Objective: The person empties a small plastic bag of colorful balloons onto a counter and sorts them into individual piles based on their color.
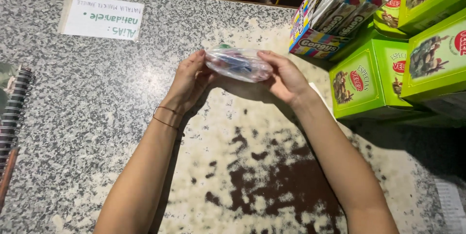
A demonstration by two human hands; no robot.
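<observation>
A small clear plastic bag (238, 63) with blue, red and green items inside is held between both my hands just above the speckled stone counter (97, 112). My left hand (188, 80) grips its left end with the fingers curled around it; a thin dark bracelet circles that wrist. My right hand (285, 76) grips the right end, fingers over the top. What exactly is in the bag is too blurred to tell.
Green cardboard boxes (366, 81) are stacked at the right, with a colourful display box of packets (335, 11) behind them. A white paper label (104, 16) is taped at the far left. A spiral notebook (12, 112) lies at the left edge.
</observation>
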